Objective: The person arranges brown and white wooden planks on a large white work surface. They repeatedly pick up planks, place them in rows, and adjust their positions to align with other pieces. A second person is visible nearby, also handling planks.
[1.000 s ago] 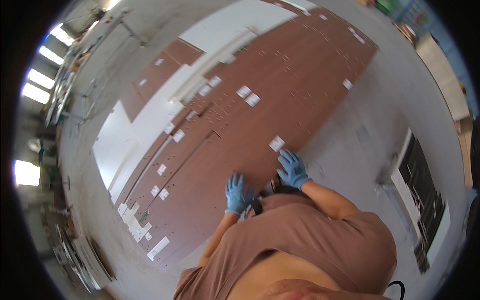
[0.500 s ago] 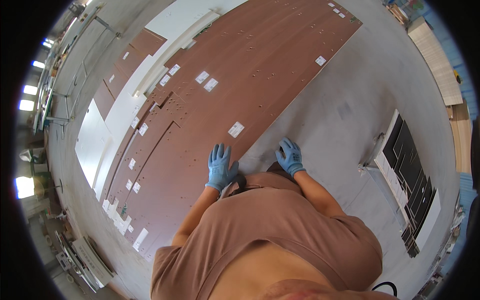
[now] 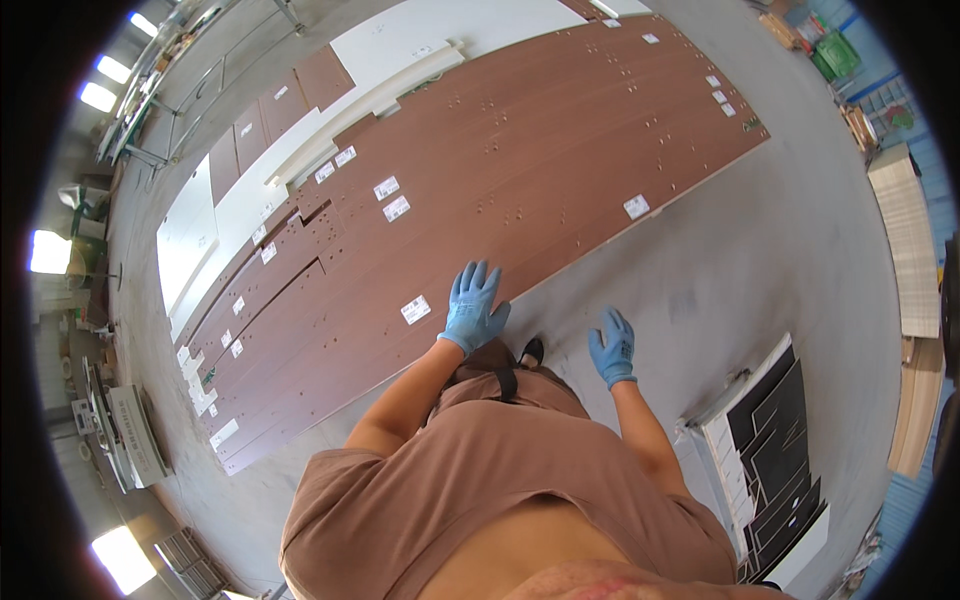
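Observation:
Brown drilled panels (image 3: 520, 170) spread out in front of me and to my left, dotted with small holes and several white labels. My left hand (image 3: 473, 308), in a light blue glove, has its fingers stretched out over the near edge of these panels. Whether it touches the surface I cannot tell. A white label (image 3: 415, 309) is just left of that hand. My right hand (image 3: 613, 347), also gloved in blue, hangs above the grey floor (image 3: 690, 270) with fingers extended and holds nothing.
White panels (image 3: 400, 45) lie beyond the brown ones. To my right a low stack of black panels (image 3: 770, 440) rests beside white pieces. Wood-coloured boards (image 3: 905, 240) stand along the far right. A metal frame (image 3: 175, 110) is at the back left.
My view has turned to the right, so the panels lie more crosswise. My right hand has moved outward from my body, and my left hand stretches further forward.

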A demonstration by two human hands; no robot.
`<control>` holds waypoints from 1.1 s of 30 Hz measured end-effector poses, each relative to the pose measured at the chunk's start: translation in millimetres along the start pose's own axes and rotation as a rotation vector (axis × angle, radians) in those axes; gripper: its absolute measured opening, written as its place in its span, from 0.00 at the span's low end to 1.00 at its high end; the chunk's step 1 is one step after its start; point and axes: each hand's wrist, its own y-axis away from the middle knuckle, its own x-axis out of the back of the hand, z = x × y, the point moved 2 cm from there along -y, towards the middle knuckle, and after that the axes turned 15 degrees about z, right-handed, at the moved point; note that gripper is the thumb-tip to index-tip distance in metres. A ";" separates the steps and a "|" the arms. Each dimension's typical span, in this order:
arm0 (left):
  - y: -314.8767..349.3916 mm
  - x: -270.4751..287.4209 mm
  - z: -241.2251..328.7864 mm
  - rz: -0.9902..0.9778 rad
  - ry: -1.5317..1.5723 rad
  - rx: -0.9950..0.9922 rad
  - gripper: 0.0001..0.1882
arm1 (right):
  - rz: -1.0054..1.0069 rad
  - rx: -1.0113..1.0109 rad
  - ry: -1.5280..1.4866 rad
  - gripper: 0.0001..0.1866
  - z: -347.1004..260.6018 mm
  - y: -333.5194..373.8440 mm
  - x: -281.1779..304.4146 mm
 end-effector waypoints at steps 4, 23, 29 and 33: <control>-32.2 -14.4 -15.4 0.035 -0.035 0.056 0.39 | -0.031 0.056 -0.032 0.24 3.8 -58.4 -14.5; -124.5 -54.4 -107.6 0.298 -0.337 0.445 0.44 | -0.311 0.445 -0.259 0.19 -17.6 -259.6 -116.5; -126.8 -55.9 -101.3 0.367 -0.353 0.459 0.43 | -0.388 0.708 -0.378 0.19 -39.5 -341.6 -152.7; -132.6 -55.3 -102.2 0.359 -0.344 0.439 0.43 | -0.438 0.768 -0.288 0.20 -41.9 -372.0 -174.3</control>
